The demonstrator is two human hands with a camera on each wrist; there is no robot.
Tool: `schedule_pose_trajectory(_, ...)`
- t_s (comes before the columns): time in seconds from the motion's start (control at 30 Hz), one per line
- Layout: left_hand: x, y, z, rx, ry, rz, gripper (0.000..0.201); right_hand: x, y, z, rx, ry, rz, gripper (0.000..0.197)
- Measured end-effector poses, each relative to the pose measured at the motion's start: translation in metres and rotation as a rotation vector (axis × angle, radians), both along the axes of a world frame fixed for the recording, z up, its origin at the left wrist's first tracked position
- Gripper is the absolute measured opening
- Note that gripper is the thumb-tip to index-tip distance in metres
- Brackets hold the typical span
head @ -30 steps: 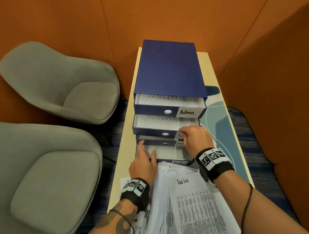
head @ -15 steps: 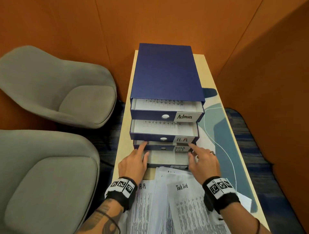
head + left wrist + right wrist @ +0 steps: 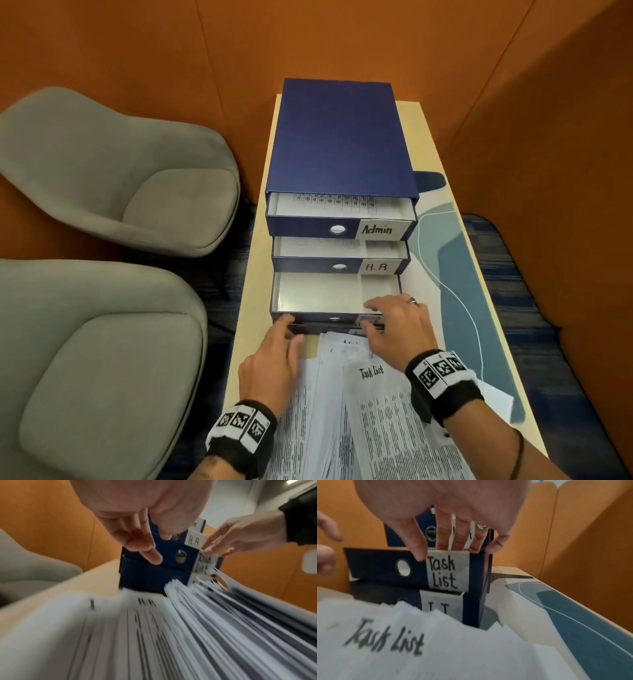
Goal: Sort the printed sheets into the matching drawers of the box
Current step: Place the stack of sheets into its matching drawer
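Observation:
A blue drawer box (image 3: 339, 137) stands on the table with its Admin drawer (image 3: 339, 229) and H.R drawer (image 3: 339, 266) partly out, printed sheets inside both. Below them the Task List drawer (image 3: 318, 294) is pulled far out and empty. My right hand (image 3: 387, 318) grips its front by the label (image 3: 447, 572), fingers hooked over the top edge and thumb on the face. My left hand (image 3: 289, 330) lies open, its fingertips (image 3: 152, 558) touching the drawer fronts at the left corner. The IT drawer (image 3: 443, 609) sits underneath. A loose pile of printed sheets (image 3: 325, 421) lies before the box, a Task List sheet (image 3: 376, 394) on top.
Two grey armchairs (image 3: 137, 192) (image 3: 102, 377) stand close on the left of the narrow table (image 3: 253, 301). Orange padded walls close in behind and on the right. The table's right side (image 3: 455, 274) has a blue-patterned surface with bare room beside the box.
My right hand left the H.R drawer and took the Task List drawer's front. That drawer has slid out toward me and now covers the open bottom drawer. My left hand drew back slightly.

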State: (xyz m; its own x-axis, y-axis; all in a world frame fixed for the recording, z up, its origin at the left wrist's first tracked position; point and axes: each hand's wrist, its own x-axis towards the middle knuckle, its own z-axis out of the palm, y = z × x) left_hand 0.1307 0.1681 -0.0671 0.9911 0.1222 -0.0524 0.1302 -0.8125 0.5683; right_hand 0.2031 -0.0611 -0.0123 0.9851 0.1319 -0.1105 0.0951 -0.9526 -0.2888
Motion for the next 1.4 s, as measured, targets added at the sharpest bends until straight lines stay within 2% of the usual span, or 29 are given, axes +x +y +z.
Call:
schedule_pose_trajectory(0.1,-0.013,-0.012,-0.012,0.123,0.142,-0.098,0.04,-0.007,0.004,-0.003,-0.08,-0.008,0.004,0.022)
schedule_pose_trajectory(0.2,0.005,-0.021,-0.019,0.194,0.232,-0.107,0.048,0.002,0.009,-0.001,-0.094,0.0,-0.02,0.024)
schedule_pose_trajectory(0.3,0.017,-0.025,-0.019,0.205,0.226,-0.087,0.04,0.006,0.01,0.002,-0.087,0.061,0.012,0.027)
schedule_pose_trajectory(0.57,0.009,-0.028,-0.011,0.237,0.19,-0.098,0.018,0.009,0.011,0.01,-0.053,0.069,0.016,0.026)
schedule_pose_trajectory(0.83,-0.017,-0.031,-0.007,0.259,0.207,-0.092,0.019,0.017,0.009,0.005,-0.11,0.018,-0.012,0.023)
schedule_pose_trajectory(1.0,-0.027,-0.031,-0.014,0.211,0.183,-0.09,0.025,0.018,0.005,0.009,-0.017,0.048,0.015,0.023)
schedule_pose_trajectory(1.1,-0.039,-0.036,-0.004,0.095,0.119,-0.034,0.038,-0.002,-0.015,0.02,0.186,-0.044,-0.122,0.042)
schedule_pose_trajectory(1.17,-0.059,-0.043,0.007,0.0,0.075,0.034,0.033,-0.033,-0.05,0.023,0.36,-0.132,-0.342,0.036)
schedule_pose_trajectory(1.2,-0.072,-0.048,0.008,-0.023,0.11,0.03,0.033,-0.055,-0.072,0.022,0.388,-0.124,-0.465,0.03)
schedule_pose_trajectory(1.23,-0.087,-0.055,0.008,-0.049,0.179,0.002,0.037,-0.078,-0.093,0.018,0.378,-0.058,-0.578,0.027)
schedule_pose_trajectory(1.3,-0.118,-0.073,0.006,-0.112,0.365,-0.079,0.046,-0.127,-0.124,-0.002,0.281,0.234,-0.689,0.033)
schedule_pose_trajectory(1.37,-0.138,-0.092,0.0,-0.132,0.463,-0.12,0.046,-0.169,-0.132,-0.026,0.154,0.525,-0.631,0.059)
schedule_pose_trajectory(1.4,-0.143,-0.099,-0.004,-0.132,0.487,-0.108,0.044,-0.185,-0.128,-0.038,0.111,0.598,-0.592,0.073)
